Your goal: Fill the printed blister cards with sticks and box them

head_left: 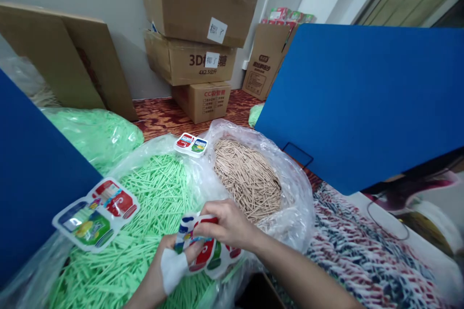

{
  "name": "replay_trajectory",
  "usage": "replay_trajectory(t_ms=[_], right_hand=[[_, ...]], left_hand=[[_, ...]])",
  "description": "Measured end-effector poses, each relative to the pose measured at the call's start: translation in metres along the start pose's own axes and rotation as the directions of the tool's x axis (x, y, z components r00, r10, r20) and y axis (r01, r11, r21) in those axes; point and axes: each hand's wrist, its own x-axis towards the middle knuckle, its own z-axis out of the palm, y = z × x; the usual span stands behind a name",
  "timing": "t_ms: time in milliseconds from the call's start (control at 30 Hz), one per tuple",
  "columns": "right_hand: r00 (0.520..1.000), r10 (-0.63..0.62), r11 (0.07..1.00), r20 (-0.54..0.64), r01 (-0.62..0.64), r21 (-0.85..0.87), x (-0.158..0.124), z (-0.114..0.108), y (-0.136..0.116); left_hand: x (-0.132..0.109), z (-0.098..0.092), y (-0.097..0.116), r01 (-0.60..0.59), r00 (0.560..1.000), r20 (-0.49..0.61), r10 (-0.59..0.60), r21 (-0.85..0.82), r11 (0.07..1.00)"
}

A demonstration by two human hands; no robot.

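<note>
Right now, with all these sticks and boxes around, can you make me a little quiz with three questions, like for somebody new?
1. How many cardboard boxes are in the stack by the wall?

2. True or false: only the right hand touches the printed packaging held in front.

3. What colour are the sticks in the plastic bag on the picture's right?
A) pink
B) light brown
C) black

Key:
1. Three.
2. False; the left hand is gripping it too.
3. B, light brown.
</note>
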Motion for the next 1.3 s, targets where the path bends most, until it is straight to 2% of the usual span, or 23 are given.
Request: replay_trajectory(t_ms=[100,167,233,267,300,333,367,433,533,667,800,933,1033,1300], right_hand=[[0.991,-0.115,0.991,0.071,0.119,-0.058,-0.003,-0.004,0.002],[0.962,-0.195,0.981,0.189,0.190,0.042,0.001,-0.014,0.009],[0.952,-0.182,0.981,0.247,0.157,0.115,0.012,-0.032,0.023],[0.973,-0.108,0.994,0.206,0.098,0.058,0.020,-0.042,0.034],[0.995,0.001,0.995,0.101,0.009,-0.100,0.029,-0.052,0.045],[0.991,0.135,0.933,-0.003,-0.128,-0.335,0.040,-0.060,0.058],[0.959,0.276,0.783,-0.060,-0.261,-0.565,0.051,-0.067,0.070],[0.917,0.390,0.660,-0.085,-0.342,-0.669,0.071,-0.074,0.092],[0.869,0.492,0.553,-0.063,-0.367,-0.748,0.095,-0.068,0.113],[0.815,0.580,0.470,0.004,-0.331,-0.818,0.111,-0.055,0.123],[0.775,0.623,0.463,0.102,-0.260,-0.847,0.117,-0.063,0.122],[0.773,0.611,0.496,0.168,-0.209,-0.843,0.116,-0.076,0.121],[0.772,0.618,0.476,0.146,-0.220,-0.851,0.118,-0.074,0.123],[0.730,0.679,0.394,0.071,-0.281,-0.875,0.130,-0.043,0.134]], left_hand=[[0.002,0.002,0.003,-0.010,1.000,0.001,0.011,-0.019,1.000],[0.004,0.003,0.004,-0.024,0.999,-0.045,0.022,-0.049,0.999],[0.005,0.003,0.004,-0.004,0.997,-0.074,-0.002,-0.091,0.996],[0.005,0.002,0.003,0.012,0.996,-0.085,-0.022,-0.112,0.994],[0.005,0.002,0.002,0.024,0.994,-0.100,-0.037,-0.128,0.991],[0.005,0.002,0.001,0.029,0.993,-0.112,-0.045,-0.140,0.990],[0.005,0.002,0.000,0.027,0.992,-0.121,-0.045,-0.147,0.989],[0.004,0.002,-0.001,0.027,0.992,-0.120,-0.045,-0.145,0.989],[0.003,0.003,-0.002,0.031,0.993,-0.109,-0.047,-0.138,0.990],[0.001,0.002,-0.003,-0.002,0.992,-0.122,-0.015,-0.134,0.991],[0.000,0.000,-0.002,0.002,0.998,-0.066,-0.011,-0.136,0.991],[0.001,0.002,-0.003,0.008,0.999,-0.032,-0.013,-0.169,0.986],[0.001,0.005,-0.001,0.018,0.999,-0.028,-0.023,-0.165,0.986],[0.000,0.006,0.003,0.029,0.999,-0.011,-0.030,-0.136,0.990]])
